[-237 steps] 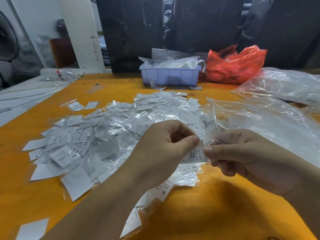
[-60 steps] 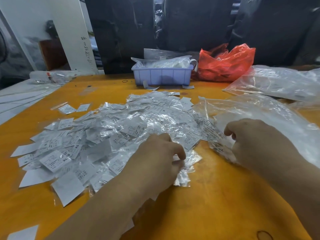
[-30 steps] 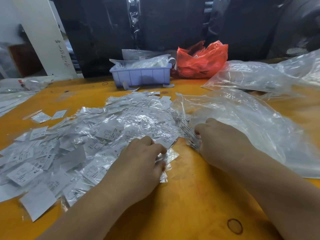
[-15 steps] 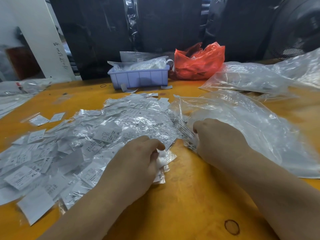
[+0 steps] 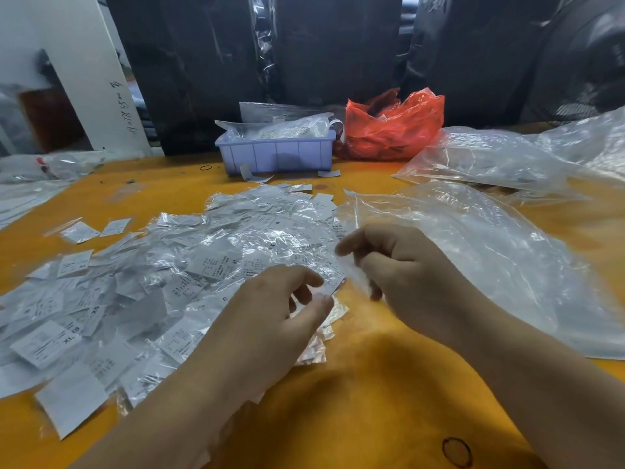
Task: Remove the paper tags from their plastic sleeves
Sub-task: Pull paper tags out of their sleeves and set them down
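An orange table [image 5: 389, 401] carries a wide heap of white paper tags in clear plastic sleeves [image 5: 176, 282] at left, large clear plastic bags [image 5: 490, 265] at right, and a lilac plastic bin [image 5: 275, 155] beside a red plastic bag [image 5: 394, 130] far back.

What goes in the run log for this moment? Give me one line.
stage: picking next sleeved tag | left hand: over pile of sleeved tags, grip unclear | right hand: curled, blurred | table
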